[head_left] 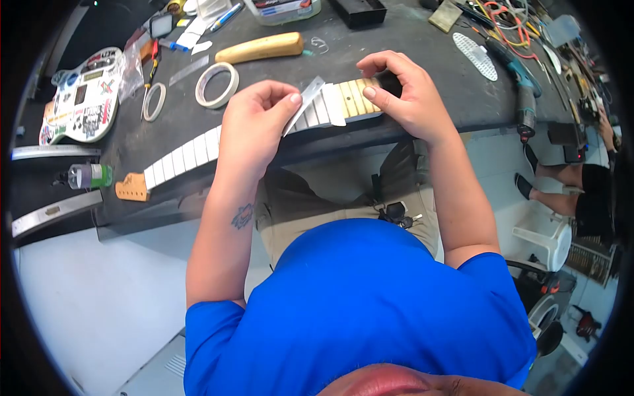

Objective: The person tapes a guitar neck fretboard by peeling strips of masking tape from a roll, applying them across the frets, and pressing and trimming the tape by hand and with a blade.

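A guitar neck point(188, 155) lies along the bench's front edge, its wooden headstock point(134, 187) at the left. White masking tape point(206, 144) covers most of the fretboard between the frets, while a bare yellowish wood section point(356, 97) shows at the right end. My left hand point(254, 122) pinches a short flat metal strip, like a small steel ruler point(306, 103), held slanted across the taped frets. Over the bare end of the neck, my right hand point(404, 96) is open, thumb and fingers apart, with nothing in it. Whether its thumb touches the wood I cannot tell.
A tape roll point(217, 86) and a wooden block point(259, 47) lie behind the neck. At left are a stickered guitar body point(84, 96) and a spray bottle point(90, 175). A teal power tool point(518, 82) lies at right. Another person's legs point(558, 188) show at far right.
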### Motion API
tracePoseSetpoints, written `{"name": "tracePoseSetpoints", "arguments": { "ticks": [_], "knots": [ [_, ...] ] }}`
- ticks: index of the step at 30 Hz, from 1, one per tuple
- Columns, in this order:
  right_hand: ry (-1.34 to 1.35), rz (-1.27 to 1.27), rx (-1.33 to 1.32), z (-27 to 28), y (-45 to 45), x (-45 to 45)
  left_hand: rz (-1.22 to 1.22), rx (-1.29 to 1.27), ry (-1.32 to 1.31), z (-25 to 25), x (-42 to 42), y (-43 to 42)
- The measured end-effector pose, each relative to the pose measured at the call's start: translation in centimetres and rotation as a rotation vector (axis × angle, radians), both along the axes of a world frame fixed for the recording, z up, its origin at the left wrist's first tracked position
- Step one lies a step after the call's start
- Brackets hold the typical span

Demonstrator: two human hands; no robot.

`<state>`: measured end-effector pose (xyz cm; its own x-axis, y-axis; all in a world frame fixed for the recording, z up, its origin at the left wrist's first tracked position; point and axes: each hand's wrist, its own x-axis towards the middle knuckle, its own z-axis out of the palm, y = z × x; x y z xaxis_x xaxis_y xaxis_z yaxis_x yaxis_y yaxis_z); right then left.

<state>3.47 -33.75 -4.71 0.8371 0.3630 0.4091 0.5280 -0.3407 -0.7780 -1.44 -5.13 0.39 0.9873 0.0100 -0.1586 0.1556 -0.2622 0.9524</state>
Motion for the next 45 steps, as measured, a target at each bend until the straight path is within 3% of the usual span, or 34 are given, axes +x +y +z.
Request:
{"name": "tracePoseSetpoints", "arguments": {
  "ticks": [32,45],
  "knots": [
    [-0.032,0.035,-0.017,-0.1,-0.2,0.1,-0.081,0.517,-0.182,2.0,-2.0,-3.1],
    [-0.045,0.054,0.019,-0.4,-0.1,0.2,-0.232,0.477,-0.129,3.0,-5.4,-3.3]
  ]
}}
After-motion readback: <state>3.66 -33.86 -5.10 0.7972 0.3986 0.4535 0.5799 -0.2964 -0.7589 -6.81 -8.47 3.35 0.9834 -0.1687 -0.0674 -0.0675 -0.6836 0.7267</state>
